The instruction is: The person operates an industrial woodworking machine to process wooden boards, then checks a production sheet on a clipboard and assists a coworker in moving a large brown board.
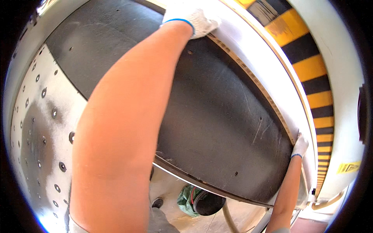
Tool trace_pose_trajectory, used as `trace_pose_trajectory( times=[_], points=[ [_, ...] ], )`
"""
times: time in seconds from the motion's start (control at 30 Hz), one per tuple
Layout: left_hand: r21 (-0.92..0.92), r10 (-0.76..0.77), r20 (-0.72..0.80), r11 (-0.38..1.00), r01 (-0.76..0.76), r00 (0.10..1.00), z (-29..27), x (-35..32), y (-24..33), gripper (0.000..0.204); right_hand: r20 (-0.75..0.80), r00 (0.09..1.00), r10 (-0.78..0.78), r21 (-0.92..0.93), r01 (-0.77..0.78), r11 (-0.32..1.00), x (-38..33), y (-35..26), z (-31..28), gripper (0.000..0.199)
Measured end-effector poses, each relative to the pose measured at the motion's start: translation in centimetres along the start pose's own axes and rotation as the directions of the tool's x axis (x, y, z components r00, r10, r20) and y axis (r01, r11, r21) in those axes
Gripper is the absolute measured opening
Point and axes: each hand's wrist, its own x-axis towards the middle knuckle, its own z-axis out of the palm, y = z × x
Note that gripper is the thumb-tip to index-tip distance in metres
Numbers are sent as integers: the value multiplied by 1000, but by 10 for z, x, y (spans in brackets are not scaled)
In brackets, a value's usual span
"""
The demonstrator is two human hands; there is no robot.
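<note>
Left forearm [116, 136] crosses nearest; its gloved left hand [188, 19] is at the far end of the narrow brown strip [249, 71], the gloved right hand [300, 146] beside its near end. How firmly either grips, I cannot tell. The strip runs slantwise between them, along the right edge of the black bench [217, 108].

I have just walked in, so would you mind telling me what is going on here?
A gloved person is reaching to the edge of a dark panel. The left grip is at the upper part of a brown strip along that edge, and the right grip is at its lower end. Whether either one is closed on the strip cannot be told. Beyond lie a white surface and a yellow-and-black striped band.
</note>
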Motion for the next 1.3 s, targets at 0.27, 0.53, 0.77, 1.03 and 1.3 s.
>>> trace_pose_trajectory(
  times=[0.27, 0.53, 0.77, 1.03, 1.3],
  points=[
    [-102, 174, -35, 979, -177, 984, 19, -2, -13, 73, 92, 985, -147, -187, 163, 969, 20, 26, 1, 46],
    [103, 266, 165, 953, -285, 950, -60, -47, -38, 83, -48, 998, -45, -16, 44, 999, 27, 14, 0, 47],
    [243, 261, 109, 928, -281, 959, -59, -68, -12, 80, -9, 998, -59, -88, 58, 994, 23, 9, -11, 47],
    [113, 273, 137, 951, -289, 952, -67, -87, -6, 81, 47, 982, -185, -284, 191, 940, 8, -13, -14, 47],
    [116, 294, 126, 944, -308, 948, -63, -82, -4, 88, 209, 943, -258, -641, 331, 692, -1, -28, -19, 40]
  ],
)
